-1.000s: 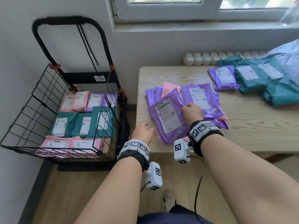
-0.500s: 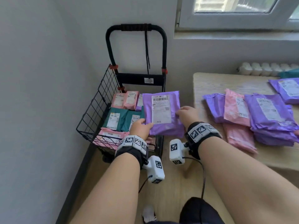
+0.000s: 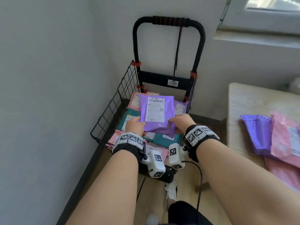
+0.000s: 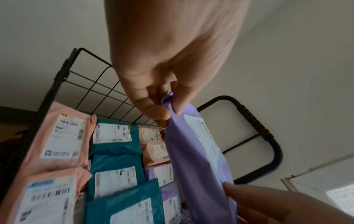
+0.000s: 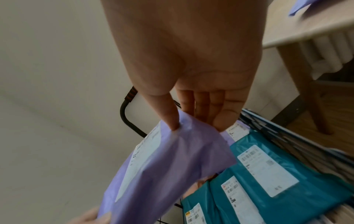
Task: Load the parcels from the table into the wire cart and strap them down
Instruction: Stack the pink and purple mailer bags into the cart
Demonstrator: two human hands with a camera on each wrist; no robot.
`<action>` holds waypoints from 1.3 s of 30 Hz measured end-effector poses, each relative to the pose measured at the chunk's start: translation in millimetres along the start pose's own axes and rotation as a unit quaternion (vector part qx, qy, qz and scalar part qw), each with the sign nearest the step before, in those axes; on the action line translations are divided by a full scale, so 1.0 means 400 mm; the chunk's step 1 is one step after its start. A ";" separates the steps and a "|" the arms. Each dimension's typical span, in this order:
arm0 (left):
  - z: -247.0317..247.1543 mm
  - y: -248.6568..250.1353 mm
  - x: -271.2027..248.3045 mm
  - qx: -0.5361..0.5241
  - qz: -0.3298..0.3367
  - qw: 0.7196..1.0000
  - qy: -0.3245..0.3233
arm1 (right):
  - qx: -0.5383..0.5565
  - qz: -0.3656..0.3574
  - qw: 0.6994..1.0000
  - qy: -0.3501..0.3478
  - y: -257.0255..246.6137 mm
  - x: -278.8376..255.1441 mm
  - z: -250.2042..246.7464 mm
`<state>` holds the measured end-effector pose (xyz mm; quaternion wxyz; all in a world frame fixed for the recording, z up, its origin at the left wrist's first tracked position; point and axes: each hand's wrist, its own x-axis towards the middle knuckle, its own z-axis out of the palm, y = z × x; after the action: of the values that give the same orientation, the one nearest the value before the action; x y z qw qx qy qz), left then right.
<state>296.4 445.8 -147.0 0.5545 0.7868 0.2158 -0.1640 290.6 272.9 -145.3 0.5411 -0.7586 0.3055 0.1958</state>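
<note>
I hold the purple parcel (image 3: pixel 157 113) in both hands over the middle of the wire cart (image 3: pixel 113 109), at the centre of the head view. Its long axis runs from the bottom of the frame toward the top, toward the cart's black handle (image 3: pixel 168 21), and its white shipping label (image 3: pixel 155 109) faces up with the barcode at the far end. The parcel tilts, the far end raised and the near end lower. My left hand (image 3: pixel 135 125) grips the near left corner: in the left wrist view the thumb and fingers (image 4: pixel 153 112) pinch the purple edge (image 4: pixel 191 144) between them, so that grip is narrow and closed on the parcel. My right hand (image 3: pixel 182 121) takes the near right corner; in the right wrist view the thumb presses on top of the bag (image 5: pixel 168 163) and the fingers (image 5: pixel 210 109) lie under it. So the parcel reaches away from both grips, which sit at its near end. Beneath it the cart already carries pink parcels (image 4: pixel 59 136) and teal parcels (image 4: pixel 114 136) laid flat in rows, labels up. At the right edge of the head view, the bench (image 3: pixel 253 101) carries more purple and pink parcels (image 3: pixel 284 138). A black strap (image 3: pixel 177 51) hangs from the cart handle.
</note>
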 end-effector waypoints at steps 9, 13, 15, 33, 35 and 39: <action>0.009 0.044 0.244 0.080 -0.042 0.994 0.054 | -0.102 0.014 0.993 -0.060 -0.127 0.248 0.069; 0.010 0.041 0.380 0.125 -0.038 0.990 0.053 | -0.108 0.018 0.992 -0.055 -0.150 0.339 0.110; 0.007 0.045 0.440 0.141 -0.034 0.988 0.048 | -0.105 0.021 0.993 -0.047 -0.160 0.388 0.131; 0.032 -0.052 0.916 0.273 0.040 0.961 -0.028 | -0.095 0.032 0.994 0.043 -0.195 0.816 0.419; 0.039 -0.061 0.932 0.308 0.015 0.950 -0.043 | -0.099 0.029 0.994 0.040 -0.184 0.841 0.437; 0.059 -0.088 0.949 0.364 -0.030 0.928 -0.078 | -0.126 0.029 0.991 0.018 -0.171 0.864 0.471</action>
<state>601.2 493.8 -371.9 0.2401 0.9123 0.1207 -0.3090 597.8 378.7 -377.8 0.4300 -0.8148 0.3103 0.2342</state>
